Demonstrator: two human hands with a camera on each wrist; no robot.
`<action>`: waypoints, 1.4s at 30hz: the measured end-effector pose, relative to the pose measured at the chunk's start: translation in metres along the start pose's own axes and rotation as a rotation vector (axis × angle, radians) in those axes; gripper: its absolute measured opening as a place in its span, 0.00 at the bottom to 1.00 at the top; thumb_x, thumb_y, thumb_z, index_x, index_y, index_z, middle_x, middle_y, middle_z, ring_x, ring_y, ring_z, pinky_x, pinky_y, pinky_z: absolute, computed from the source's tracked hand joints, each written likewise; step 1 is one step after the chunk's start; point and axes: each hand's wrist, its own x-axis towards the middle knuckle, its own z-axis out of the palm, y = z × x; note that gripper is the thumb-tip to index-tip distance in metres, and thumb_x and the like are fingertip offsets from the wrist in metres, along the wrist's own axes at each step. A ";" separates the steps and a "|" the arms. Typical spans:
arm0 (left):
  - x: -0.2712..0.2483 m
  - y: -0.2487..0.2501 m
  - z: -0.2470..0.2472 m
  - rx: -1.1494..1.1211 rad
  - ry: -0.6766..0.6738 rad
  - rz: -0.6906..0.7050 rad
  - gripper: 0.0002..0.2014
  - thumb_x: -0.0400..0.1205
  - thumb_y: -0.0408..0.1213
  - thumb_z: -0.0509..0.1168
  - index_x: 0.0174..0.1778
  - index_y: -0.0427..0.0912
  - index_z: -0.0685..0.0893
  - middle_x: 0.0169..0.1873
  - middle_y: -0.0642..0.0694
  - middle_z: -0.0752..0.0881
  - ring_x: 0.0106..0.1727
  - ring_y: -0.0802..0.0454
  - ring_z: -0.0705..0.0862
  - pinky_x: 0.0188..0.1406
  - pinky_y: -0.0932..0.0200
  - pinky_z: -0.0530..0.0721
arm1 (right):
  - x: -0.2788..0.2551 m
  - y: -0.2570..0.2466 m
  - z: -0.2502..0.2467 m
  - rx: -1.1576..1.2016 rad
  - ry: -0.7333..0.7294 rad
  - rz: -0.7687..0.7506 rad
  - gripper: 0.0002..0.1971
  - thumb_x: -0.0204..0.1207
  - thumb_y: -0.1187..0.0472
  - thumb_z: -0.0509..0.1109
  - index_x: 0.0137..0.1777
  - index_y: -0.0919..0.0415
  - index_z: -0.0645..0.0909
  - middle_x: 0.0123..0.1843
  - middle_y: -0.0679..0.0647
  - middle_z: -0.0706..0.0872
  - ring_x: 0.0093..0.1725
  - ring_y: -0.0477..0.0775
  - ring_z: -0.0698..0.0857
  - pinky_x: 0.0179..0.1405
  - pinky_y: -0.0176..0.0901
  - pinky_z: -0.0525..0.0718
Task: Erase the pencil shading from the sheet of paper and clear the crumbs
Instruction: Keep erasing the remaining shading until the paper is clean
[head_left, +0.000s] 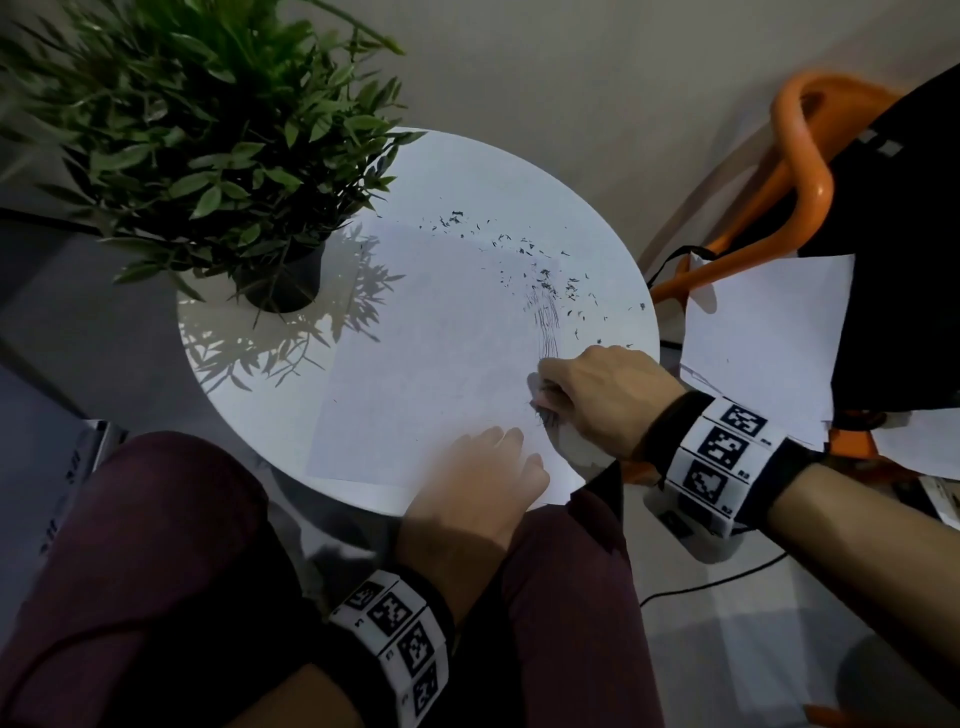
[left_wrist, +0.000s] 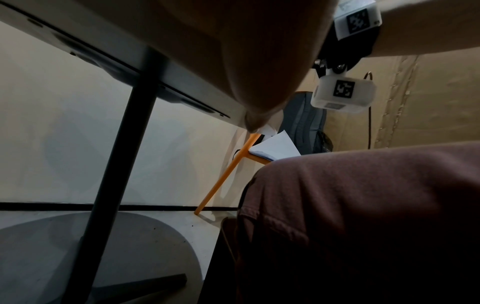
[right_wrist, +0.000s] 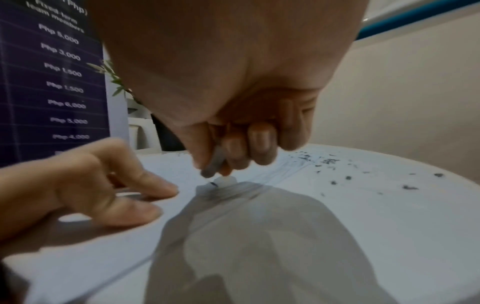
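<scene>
A white sheet of paper (head_left: 431, 353) lies on the round white table (head_left: 244, 405). A patch of pencil shading (head_left: 546, 322) marks its right side, with several dark eraser crumbs (head_left: 540, 270) scattered beyond it. My right hand (head_left: 597, 395) pinches a small white eraser (right_wrist: 226, 181) and presses its tip onto the paper (right_wrist: 337, 205) at the near end of the shading. My left hand (head_left: 483, 478) lies flat with straight fingers (right_wrist: 145, 185) on the sheet's near edge, just left of the eraser. Crumbs (right_wrist: 410, 187) also lie on the paper's right.
A potted green plant (head_left: 208, 145) stands at the table's back left. To the right an orange chair (head_left: 800, 171) carries loose paper sheets (head_left: 763, 332) and a dark bag. My knees in maroon trousers (head_left: 156, 545) are under the near table edge.
</scene>
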 end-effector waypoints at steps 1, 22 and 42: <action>0.001 0.000 -0.001 -0.011 -0.022 -0.003 0.20 0.73 0.38 0.73 0.61 0.44 0.79 0.61 0.38 0.86 0.63 0.39 0.81 0.60 0.47 0.70 | 0.000 -0.001 -0.001 0.042 -0.019 -0.056 0.10 0.86 0.46 0.58 0.45 0.48 0.71 0.33 0.46 0.70 0.38 0.59 0.77 0.36 0.46 0.67; 0.005 0.003 -0.001 -0.028 -0.084 -0.038 0.31 0.64 0.39 0.79 0.60 0.43 0.73 0.57 0.41 0.87 0.62 0.40 0.72 0.57 0.48 0.67 | 0.012 0.011 0.012 0.037 -0.039 -0.131 0.14 0.85 0.39 0.52 0.59 0.42 0.75 0.43 0.49 0.85 0.45 0.58 0.84 0.38 0.45 0.71; 0.004 0.003 -0.002 -0.004 -0.074 -0.039 0.33 0.62 0.40 0.81 0.59 0.45 0.73 0.55 0.42 0.85 0.60 0.40 0.72 0.56 0.47 0.67 | 0.043 0.012 0.004 0.239 0.003 -0.099 0.13 0.83 0.45 0.61 0.38 0.45 0.71 0.33 0.44 0.79 0.39 0.55 0.80 0.38 0.47 0.77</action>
